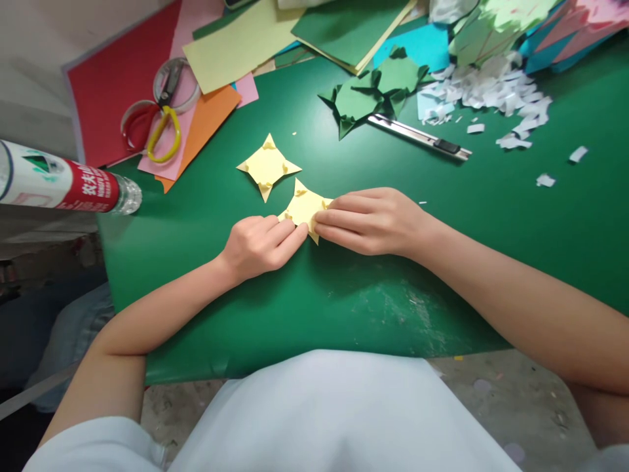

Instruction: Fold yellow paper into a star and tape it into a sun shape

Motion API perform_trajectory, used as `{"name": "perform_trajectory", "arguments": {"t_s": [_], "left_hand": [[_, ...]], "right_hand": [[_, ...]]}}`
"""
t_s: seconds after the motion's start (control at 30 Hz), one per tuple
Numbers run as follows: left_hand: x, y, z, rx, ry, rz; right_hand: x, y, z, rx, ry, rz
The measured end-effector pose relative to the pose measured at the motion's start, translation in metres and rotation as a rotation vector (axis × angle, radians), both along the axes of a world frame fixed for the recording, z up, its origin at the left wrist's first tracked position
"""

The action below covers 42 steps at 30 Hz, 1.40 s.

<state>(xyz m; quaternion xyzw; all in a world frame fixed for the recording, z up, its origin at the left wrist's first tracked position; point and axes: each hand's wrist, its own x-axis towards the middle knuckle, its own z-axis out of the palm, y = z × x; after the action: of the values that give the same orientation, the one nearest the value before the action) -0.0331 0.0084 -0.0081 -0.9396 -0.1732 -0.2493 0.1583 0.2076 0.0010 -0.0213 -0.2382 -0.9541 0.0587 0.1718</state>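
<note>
In the head view, I have both hands on a pale yellow, four-pointed paper star with small curled tabs [303, 208], which lies low over the green surface [275, 321], in front of me. My left hand [263, 242] is curled, with its fingers and thumb pinching the star's lower left edge. My right hand [368, 221] holds the opposite side, its fingers stretched together and their tips pressed on the paper, covering part of the right side. The star's top point and its lowest point show between my hands.

Just beyond it, a second yellow paper star with curled tabs [268, 166] rests flat, near but apart from my left hand. Farther off, a silver craft knife with a black slider [417, 136] lies beside dark green folded-paper shapes [356, 99], and white paper scraps [508, 88] are heaped to their right. Over to the left, scissors with a yellow handle loop [173, 145] lie on pink and orange paper [209, 124], near a plastic bottle with a red and white label [93, 187].
</note>
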Motion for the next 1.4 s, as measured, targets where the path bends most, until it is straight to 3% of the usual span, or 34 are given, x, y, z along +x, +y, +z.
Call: {"name": "perform_trajectory", "arguments": {"t_s": [0.13, 0.37, 0.53, 0.73, 1.0, 1.4], "left_hand": [[0.001, -0.003, 0.003, 0.027, 0.030, -0.041], [0.003, -0.003, 0.000, -0.026, 0.022, 0.001], [0.004, -0.003, -0.002, -0.101, -0.002, 0.069], [0.005, -0.004, -0.002, -0.122, -0.009, 0.096], [0.005, -0.004, -0.003, -0.113, -0.019, 0.096], [0.008, -0.008, -0.002, -0.167, -0.011, 0.131]], "right_hand": [[-0.001, 0.000, 0.002, 0.109, -0.051, -0.031], [-0.009, 0.001, 0.009, 0.249, -0.116, -0.015], [-0.011, 0.000, 0.007, 0.265, -0.073, -0.091], [-0.007, 0.002, 0.008, 0.285, -0.116, -0.012], [-0.010, -0.003, 0.009, 0.311, -0.097, -0.024], [-0.014, -0.007, 0.006, 0.105, -0.019, -0.178]]}}
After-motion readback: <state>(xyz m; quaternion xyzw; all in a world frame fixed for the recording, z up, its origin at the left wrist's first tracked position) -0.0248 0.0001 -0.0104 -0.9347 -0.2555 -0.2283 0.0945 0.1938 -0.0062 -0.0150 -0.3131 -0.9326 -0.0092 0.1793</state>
